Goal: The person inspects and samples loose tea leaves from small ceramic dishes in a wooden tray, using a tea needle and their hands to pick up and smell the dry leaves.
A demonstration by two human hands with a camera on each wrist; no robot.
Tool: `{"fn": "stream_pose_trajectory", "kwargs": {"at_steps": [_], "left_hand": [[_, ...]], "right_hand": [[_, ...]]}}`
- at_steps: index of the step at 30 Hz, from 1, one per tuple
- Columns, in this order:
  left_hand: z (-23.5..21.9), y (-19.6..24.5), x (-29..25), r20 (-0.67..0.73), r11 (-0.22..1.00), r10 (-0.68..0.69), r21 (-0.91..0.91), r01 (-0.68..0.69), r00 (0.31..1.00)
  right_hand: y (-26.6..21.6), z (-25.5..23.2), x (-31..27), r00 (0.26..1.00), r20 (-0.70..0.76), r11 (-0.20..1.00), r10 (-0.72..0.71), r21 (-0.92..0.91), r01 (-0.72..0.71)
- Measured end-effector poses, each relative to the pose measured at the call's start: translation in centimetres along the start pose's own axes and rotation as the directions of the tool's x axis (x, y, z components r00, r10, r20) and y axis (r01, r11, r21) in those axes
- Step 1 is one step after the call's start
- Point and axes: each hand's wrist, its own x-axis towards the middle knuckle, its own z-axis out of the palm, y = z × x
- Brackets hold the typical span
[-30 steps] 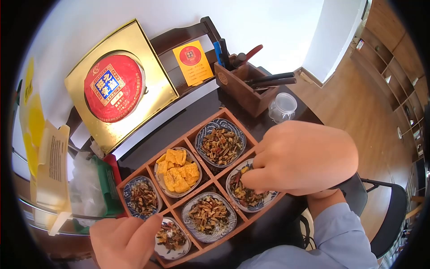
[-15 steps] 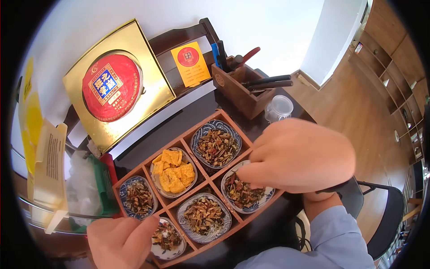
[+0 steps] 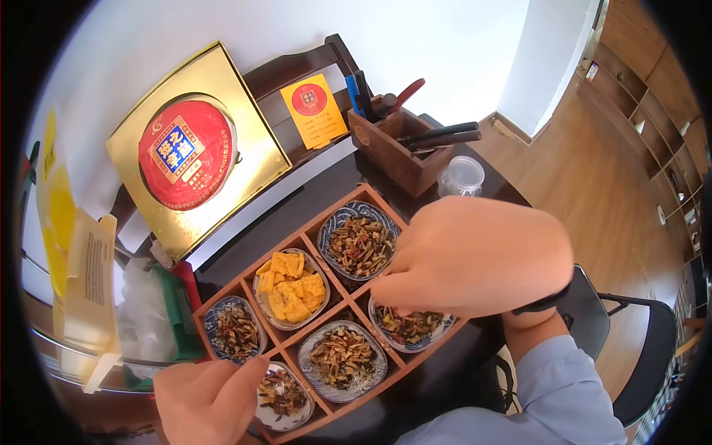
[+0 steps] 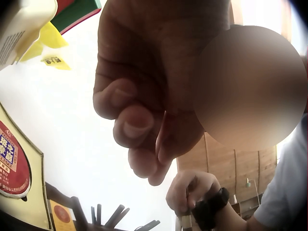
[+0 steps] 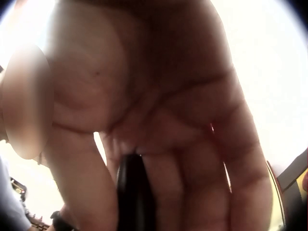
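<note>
My right hand [image 3: 482,256] is over the blue-and-white dish [image 3: 434,331] at the tray's right, hiding part of its dried flowers and leaves. In the right wrist view the fingers grip a dark, round-ended rod [image 5: 136,192]; its kind does not show. My left hand [image 3: 211,404] hangs at the tray's near left corner, fingertips overlapping a small white patterned dish [image 3: 278,424] of dried bits. Its fingers [image 4: 133,127] are loosely curled, with nothing visible between them. Both dishes sit in a wooden compartment tray [image 3: 334,306].
Other tray dishes hold dried herbs [image 3: 343,354] and yellow crisps [image 3: 293,289]. Behind stand a gold box [image 3: 256,167] with a red disc, a yellow card [image 3: 315,111] and a wooden pen holder [image 3: 400,156]. A clear jar [image 3: 463,178] stands right; a green container [image 3: 178,311] is at left.
My right hand has shifted left over its dish, covering more of the dish's left side. The left hand has stayed nearly in place. The view has shifted slightly.
</note>
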Motion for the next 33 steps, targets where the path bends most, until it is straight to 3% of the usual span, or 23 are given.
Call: {"fn": "stream_pose_trajectory", "kwargs": {"at_steps": [2, 3, 4, 5, 6, 7, 9, 10, 13, 15, 16, 18, 20, 21, 22, 23, 25, 27, 32, 33], "left_hand": [[-1.3, 0.0, 0.0, 0.143, 0.999, 0.035, -0.02, -0.032, 0.989], [-0.9, 0.0, -0.1, 0.144, 0.999, 0.03, -0.02, -0.028, 0.989], [-0.1, 0.0, -0.3, 0.052, 1.0, 0.018, -0.014, -0.017, 0.999], [0.4, 0.0, -0.3, -0.042, 1.0, 0.008, -0.009, -0.008, 0.999], [0.4, 0.1, -0.2, -0.043, 1.0, 0.01, -0.007, -0.01, 0.999], [0.4, 0.2, 0.0, -0.042, 1.0, 0.003, -0.025, -0.004, 0.999], [0.4, 0.2, 0.0, -0.036, 0.999, -0.01, -0.034, 0.009, 0.999], [0.4, 0.1, -0.1, -0.039, 0.999, -0.005, -0.039, 0.004, 0.999], [0.2, -0.2, -0.4, -0.042, 0.999, -0.001, -0.041, -0.001, 0.999], [0.2, -0.5, -0.4, -0.058, 0.999, 0.003, -0.038, -0.005, 0.998], [0.2, -0.5, -0.3, -0.055, 1.0, 0.002, -0.015, -0.003, 0.998], [0.3, -0.5, -0.2, -0.055, 1.0, 0.001, 0.016, 0.0, 0.998], [0.2, -0.3, -0.1, -0.029, 1.0, -0.013, 0.006, 0.014, 0.999], [-0.1, -0.4, -0.1, -0.032, 1.0, -0.014, 0.018, 0.015, 0.999], [-0.7, -0.5, -0.1, 0.064, 1.0, -0.013, 0.012, 0.013, 0.998], [-1.2, -0.5, -0.1, 0.159, 1.0, -0.014, 0.014, 0.012, 0.987], [-0.8, -0.8, -0.3, 0.075, 0.999, -0.003, 0.033, 0.001, 0.997], [-0.4, -1.1, -0.4, -0.028, 1.0, -0.004, -0.002, 0.004, 1.0], [-0.9, -2.2, 2.6, 0.012, 1.0, -0.002, -0.021, 0.002, 1.0], [-1.0, -2.5, 3.7, 0.03, 0.999, 0.014, -0.038, -0.013, 0.999]], "right_hand": [[-0.7, -0.8, -0.4, 0.999, 0.02, 0.999, 0.04, -0.01, -0.04], [-1.0, -0.9, -0.5, 0.996, 0.037, 0.996, 0.084, -0.023, -0.084], [-0.9, 0.0, -0.3, 0.996, 0.038, 0.996, 0.083, -0.022, -0.082], [-0.6, 1.7, -0.1, 0.995, -0.104, 1.0, 0.005, -0.007, -0.006], [-0.6, 2.2, 0.4, 0.967, -0.247, 0.998, -0.069, -0.002, 0.07], [-0.5, 1.9, 0.2, 0.965, -0.251, 0.998, -0.069, -0.003, 0.071], [0.0, 0.2, 0.2, 0.998, -0.063, 0.996, -0.019, 0.091, 0.024], [0.6, -0.5, 0.0, 0.996, -0.065, 0.997, -0.056, 0.043, 0.059], [1.7, -2.7, -1.3, 1.0, -0.005, 0.999, 0.015, 0.04, -0.015], [2.6, -3.6, -1.9, 0.978, -0.209, 0.984, -0.009, 0.174, 0.047], [2.9, -3.6, -1.8, 0.977, -0.214, 0.984, -0.013, 0.168, 0.05], [3.7, -2.9, -1.2, 0.896, -0.444, 0.985, 0.033, 0.167, 0.046], [3.9, -2.1, -0.1, 0.9, -0.433, 0.994, 0.039, 0.107, 0.008], [4.1, -1.3, 0.6, 0.945, -0.322, 0.997, 0.057, 0.058, -0.04], [4.3, -0.6, 1.1, 0.974, -0.211, 0.997, 0.079, 0.003, -0.08], [4.5, 0.3, 1.7, 0.971, -0.23, 0.998, 0.065, -0.001, -0.067], [4.8, 1.6, 2.9, 0.983, -0.181, 0.99, 0.034, 0.138, -0.009], [5.1, 1.4, 3.2, 0.983, -0.182, 0.988, 0.03, 0.157, -0.001], [6.1, 1.6, 3.5, 0.983, -0.148, 0.93, 0.111, 0.365, -0.05], [6.9, 2.2, 3.7, 0.978, -0.188, 0.945, 0.087, 0.327, -0.021]]}}
